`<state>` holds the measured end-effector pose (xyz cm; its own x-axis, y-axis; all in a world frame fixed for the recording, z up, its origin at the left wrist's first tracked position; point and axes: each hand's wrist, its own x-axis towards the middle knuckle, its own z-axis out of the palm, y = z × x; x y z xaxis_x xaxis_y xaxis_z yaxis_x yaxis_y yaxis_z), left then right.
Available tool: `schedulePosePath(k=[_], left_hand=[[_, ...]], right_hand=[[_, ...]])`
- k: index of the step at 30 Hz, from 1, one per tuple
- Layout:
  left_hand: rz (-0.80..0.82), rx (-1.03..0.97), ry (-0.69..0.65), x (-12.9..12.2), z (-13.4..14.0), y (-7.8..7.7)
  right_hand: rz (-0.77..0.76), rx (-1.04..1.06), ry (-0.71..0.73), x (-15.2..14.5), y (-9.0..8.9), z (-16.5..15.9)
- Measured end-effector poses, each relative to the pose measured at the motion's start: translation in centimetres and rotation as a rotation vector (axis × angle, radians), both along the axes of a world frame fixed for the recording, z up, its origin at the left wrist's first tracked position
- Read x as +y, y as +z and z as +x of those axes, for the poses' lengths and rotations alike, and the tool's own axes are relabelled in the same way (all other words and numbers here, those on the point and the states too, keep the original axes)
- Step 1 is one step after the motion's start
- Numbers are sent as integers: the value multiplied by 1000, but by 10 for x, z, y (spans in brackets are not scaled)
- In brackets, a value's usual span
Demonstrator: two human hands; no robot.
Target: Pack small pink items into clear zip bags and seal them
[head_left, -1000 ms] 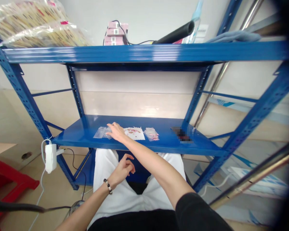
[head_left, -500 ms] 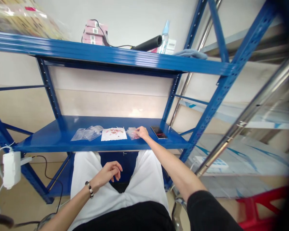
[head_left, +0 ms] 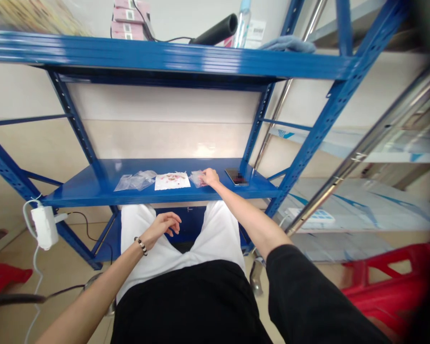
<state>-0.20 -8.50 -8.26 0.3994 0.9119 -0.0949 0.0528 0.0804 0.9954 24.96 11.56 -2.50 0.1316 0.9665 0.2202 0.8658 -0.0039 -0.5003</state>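
My right hand (head_left: 210,177) reaches out over the blue shelf (head_left: 93,188) and rests on a small clear bag with red bits (head_left: 198,178); whether it grips the bag I cannot tell. Left of it lies a white sheet with small red pieces (head_left: 172,180), and further left a few empty clear bags (head_left: 136,180). My left hand (head_left: 164,225), with a bead bracelet at the wrist, hovers over my lap below the shelf edge, fingers loosely curled and holding nothing.
A phone (head_left: 236,177) lies on the shelf right of my right hand. The upper shelf (head_left: 165,55) carries pink boxes (head_left: 127,19), a black tube (head_left: 215,29) and a bottle. A white power adapter (head_left: 43,227) hangs at the left. A red stool (head_left: 390,282) stands at the right.
My right hand left the clear bags at the left and moved right to the small bag with red bits. The left hand stayed over my lap. The view swung right.
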Motion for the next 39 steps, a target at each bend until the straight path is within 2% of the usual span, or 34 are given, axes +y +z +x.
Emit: schedulePosePath(k=[5, 8, 11, 13, 15, 18, 20, 22, 24, 28, 30, 32, 34, 39], left_hand=[[53, 37, -70, -8, 3, 8], [78, 30, -108, 0, 4, 11], [43, -11, -62, 12, 2, 11], [16, -78, -2, 15, 0, 13], [23, -160, 51, 12, -2, 18], [61, -258, 98, -1, 0, 25], [96, -250, 116, -9, 3, 24], [144, -154, 102, -11, 8, 19], [200, -28, 59, -9, 12, 12], [246, 48, 4, 2, 18, 2], [203, 19, -22, 6, 19, 1], [158, 1, -40, 6, 17, 2], [134, 14, -24, 4, 13, 3], [162, 55, 79, -3, -3, 8]], right_hand=[[51, -8, -16, 0, -11, -4], [150, -11, -25, 3, -3, -3], [306, 21, 13, -7, 10, -7], [393, 85, 125, -31, 14, -17], [411, 160, 280, -71, 8, -31], [389, 195, 483, -147, -13, -48], [381, 169, 545, -192, -27, -53], [342, 133, 559, -222, -37, -54], [292, 138, 560, -232, -40, -52], [235, 367, 509, -208, -35, -44], [95, 539, 557, -192, -34, -40], [-123, 688, 650, -184, -36, -36], [-281, 793, 699, -185, -40, -33], [-398, 925, 641, -205, -39, -26]])
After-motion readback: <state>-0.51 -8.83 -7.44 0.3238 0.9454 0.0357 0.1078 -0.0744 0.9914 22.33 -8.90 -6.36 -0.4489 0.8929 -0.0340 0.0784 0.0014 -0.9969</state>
